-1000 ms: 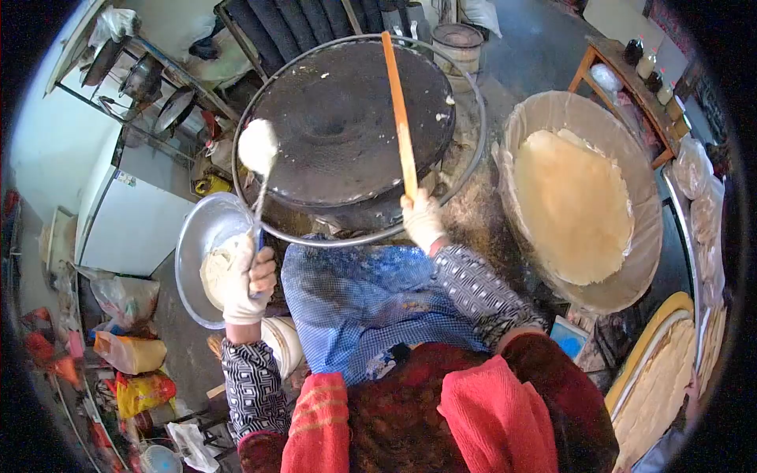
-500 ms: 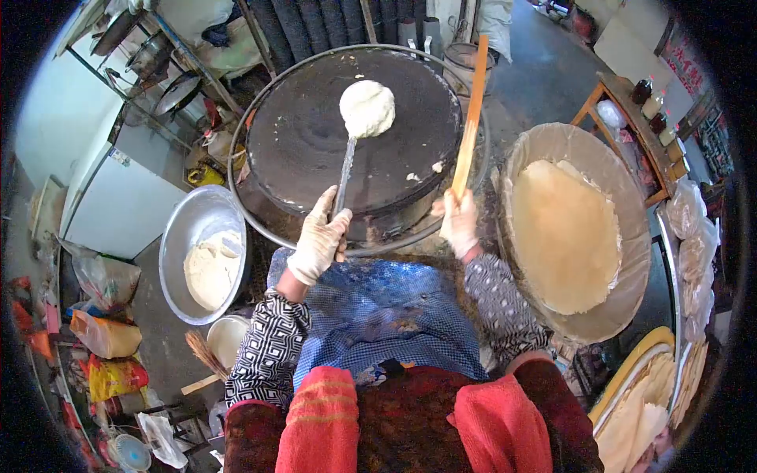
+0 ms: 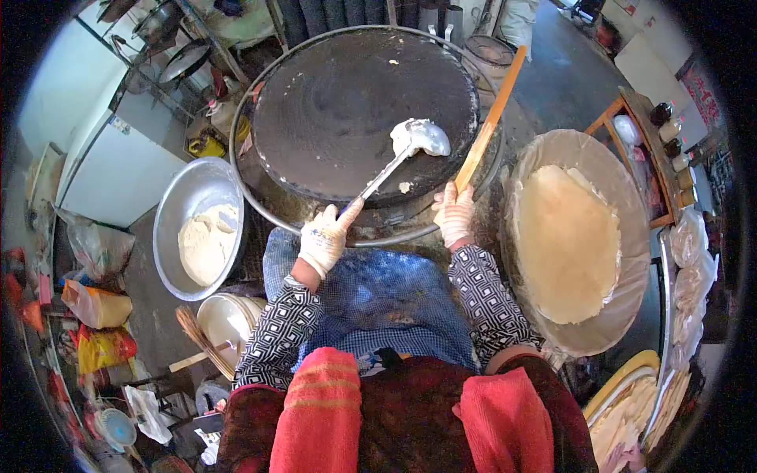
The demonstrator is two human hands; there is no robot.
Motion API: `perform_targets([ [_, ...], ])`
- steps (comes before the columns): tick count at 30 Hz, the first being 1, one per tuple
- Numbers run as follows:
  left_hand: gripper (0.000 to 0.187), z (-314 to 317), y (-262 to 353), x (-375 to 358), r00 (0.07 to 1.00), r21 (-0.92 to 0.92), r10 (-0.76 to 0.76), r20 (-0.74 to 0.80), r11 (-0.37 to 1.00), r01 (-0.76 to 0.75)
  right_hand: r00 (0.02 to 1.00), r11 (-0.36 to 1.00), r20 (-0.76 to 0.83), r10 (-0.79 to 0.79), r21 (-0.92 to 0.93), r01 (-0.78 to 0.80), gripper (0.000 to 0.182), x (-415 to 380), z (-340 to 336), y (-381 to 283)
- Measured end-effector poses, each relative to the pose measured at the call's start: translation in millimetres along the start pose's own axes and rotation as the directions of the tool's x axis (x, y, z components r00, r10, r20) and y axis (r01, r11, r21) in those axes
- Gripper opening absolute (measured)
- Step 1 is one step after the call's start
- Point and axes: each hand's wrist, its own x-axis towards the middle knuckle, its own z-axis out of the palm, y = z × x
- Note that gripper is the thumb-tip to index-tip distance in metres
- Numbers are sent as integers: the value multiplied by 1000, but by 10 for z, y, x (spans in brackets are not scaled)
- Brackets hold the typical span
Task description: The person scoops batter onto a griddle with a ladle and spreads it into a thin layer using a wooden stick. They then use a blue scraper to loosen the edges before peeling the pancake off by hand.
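My gloved left hand [image 3: 325,240] is closed round the handle of a metal ladle [image 3: 390,169]. The ladle's bowl lies tipped at the right front part of a large round black griddle [image 3: 331,118], with white batter [image 3: 430,137] on and around it. In my gloved right hand [image 3: 455,213] is a long flat wooden stick [image 3: 493,118], held by its lower end and pointing up and away past the griddle's right rim. Small bits of dried batter dot the griddle's surface.
Left of the griddle stands a metal basin [image 3: 167,229] with pale batter [image 3: 209,244]. On the right, a round lined tray [image 3: 631,272] holds thin tan pancakes [image 3: 568,244]. A straw brush [image 3: 203,339] leans by a white bucket [image 3: 223,325]. Bottles stand on a wooden cabinet [image 3: 646,158].
The ladle has moved right and nearer to me, its bowl now tipped down with batter by it. The wooden stick leans further right. The whole view has shifted a little.
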Motion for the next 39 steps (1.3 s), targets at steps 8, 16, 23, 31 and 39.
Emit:
perform_targets([
  [8,57,-419,-91,-186,854,-354,-317,-413,920,171,998,980,51,-46,197,35,24,-350,68,0],
  [16,52,-387,-1281,-1691,489,-517,-861,-141,485,705,906,991,403,127,-82,-102,19,-629,-684,-882],
  [23,37,385,-2349,-2920,284,-86,-950,131,275,958,701,245,712,-27,-676,696,27,-709,-526,-515],
  [31,44,195,-2045,-1977,775,196,-559,-296,758,622,788,-25,574,-224,-811,584,40,-225,-450,-404],
  [39,41,253,368,-507,981,-65,-189,50,979,192,862,21,479,-163,-872,489,39,-57,-271,-403],
])
